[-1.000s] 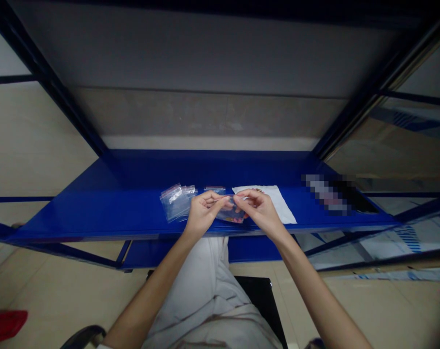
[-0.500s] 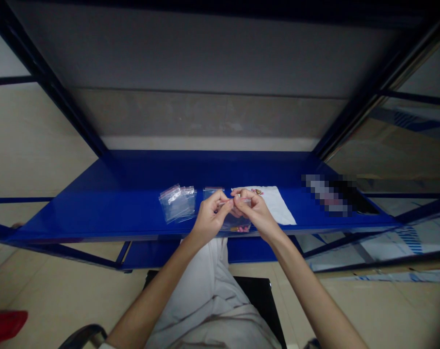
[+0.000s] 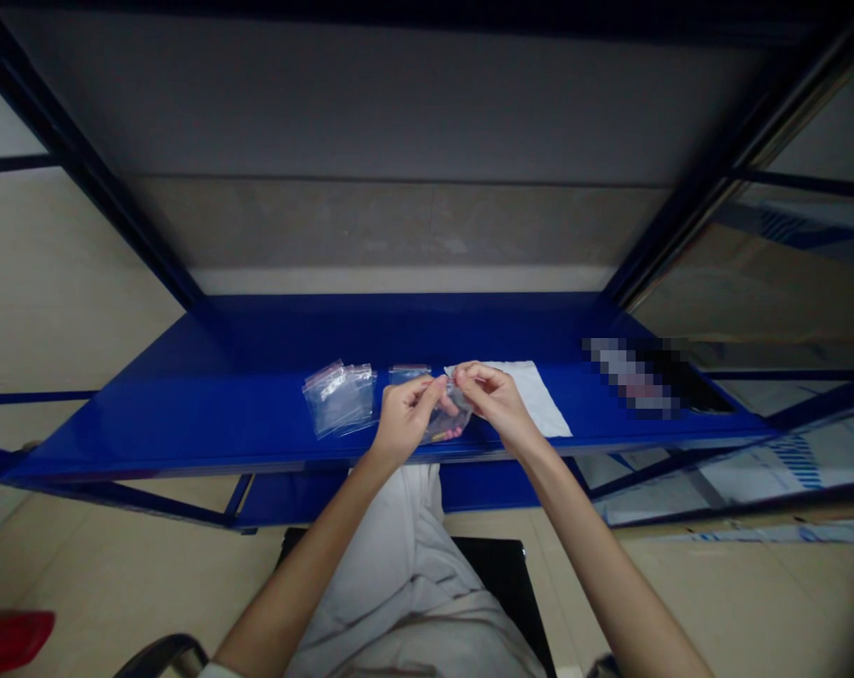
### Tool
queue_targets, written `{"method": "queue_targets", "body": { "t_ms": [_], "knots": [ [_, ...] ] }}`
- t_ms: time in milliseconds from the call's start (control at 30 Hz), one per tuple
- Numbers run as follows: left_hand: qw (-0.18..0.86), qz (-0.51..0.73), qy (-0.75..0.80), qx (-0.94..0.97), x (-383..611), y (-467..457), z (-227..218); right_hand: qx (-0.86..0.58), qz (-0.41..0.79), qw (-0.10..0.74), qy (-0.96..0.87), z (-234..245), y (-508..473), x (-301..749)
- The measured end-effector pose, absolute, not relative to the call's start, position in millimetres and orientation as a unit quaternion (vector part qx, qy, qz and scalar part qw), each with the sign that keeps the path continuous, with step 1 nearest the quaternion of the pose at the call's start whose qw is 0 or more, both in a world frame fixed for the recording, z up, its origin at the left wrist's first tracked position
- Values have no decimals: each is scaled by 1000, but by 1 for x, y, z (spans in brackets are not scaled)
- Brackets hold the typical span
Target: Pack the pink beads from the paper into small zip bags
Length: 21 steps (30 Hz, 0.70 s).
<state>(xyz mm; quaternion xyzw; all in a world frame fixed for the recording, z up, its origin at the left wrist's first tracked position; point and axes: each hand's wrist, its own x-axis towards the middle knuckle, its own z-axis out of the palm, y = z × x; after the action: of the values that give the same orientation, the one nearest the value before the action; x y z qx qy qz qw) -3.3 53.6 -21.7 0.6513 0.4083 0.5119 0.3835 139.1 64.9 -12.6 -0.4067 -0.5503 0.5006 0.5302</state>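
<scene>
Between my hands, over the front of the blue shelf, hangs a clear zip bag with small pink and gold pieces at its bottom. My left hand pinches the bag's top edge between thumb and fingers. On the other side my right hand grips the same edge close by. Fingers cover most of the bag's mouth, so I cannot tell whether it is sealed. A white cloth or sheet lies partly behind my right hand. Another zip bag shows just beyond my left hand.
Several clear zip bags with red-striped tops lie overlapped to the left on the blue shelf. At the right end is a dark flat item beside a blurred-out patch. Blue posts rise at both sides.
Both hands still hold the bag. Its top edge, earlier stretched flat with the red stripe showing, is now bunched between the fingertips. The pieces on the white sheet are now hidden.
</scene>
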Motion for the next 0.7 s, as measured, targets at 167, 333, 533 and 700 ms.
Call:
{"method": "queue_targets", "body": {
  "t_ms": [167,333,533,700],
  "knots": [
    [380,513,409,652,-2,53,-21,-387,490,529,-575,-13,65,143],
    [405,520,393,641,-1,56,-21,-398,461,534,-586,-12,65,144],
    [424,536,398,613,-7,56,-23,-420,484,508,-575,-12,65,144],
    [476,508,372,614,-13,54,-27,-405,492,514,-574,-18,65,141]
  ]
}}
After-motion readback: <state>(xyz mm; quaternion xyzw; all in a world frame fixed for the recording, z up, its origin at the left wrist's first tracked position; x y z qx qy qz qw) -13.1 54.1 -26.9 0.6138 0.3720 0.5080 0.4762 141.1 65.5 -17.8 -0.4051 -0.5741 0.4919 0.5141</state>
